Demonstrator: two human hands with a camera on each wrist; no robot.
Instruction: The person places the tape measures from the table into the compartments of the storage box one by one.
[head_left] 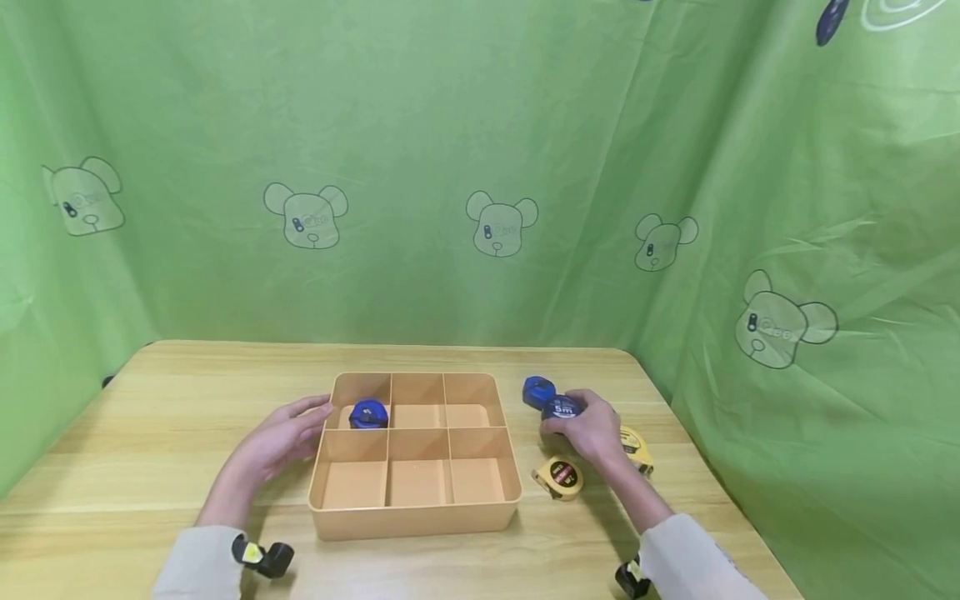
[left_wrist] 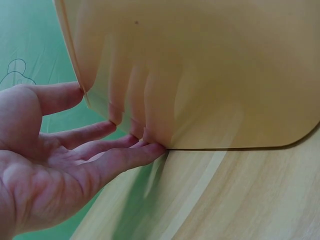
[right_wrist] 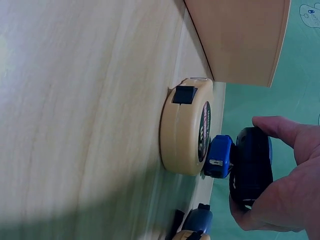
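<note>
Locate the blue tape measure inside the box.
In the head view, the blue tape measure sits in the back-left compartment of the box, nearest the left hand.

Wood-grain table (head_left: 225, 375) carried a tan six-compartment box (head_left: 412, 522). Right of that, a blue tape measure (head_left: 536, 390) sat farther back than a small yellow tape (head_left: 561, 477) and another yellow tape (head_left: 637, 451).

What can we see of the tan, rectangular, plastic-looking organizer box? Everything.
The tan, rectangular, plastic-looking organizer box has smooth walls, rounded outer corners and a thin rim. Thin dividers make six compartments, two rows of three, open at the top. It stands upright on the light wood-grain table, left of the person's right hand. A rounded blue tape measure sits in the far-left compartment. The bare left hand's fingers touch its left wall.
</note>
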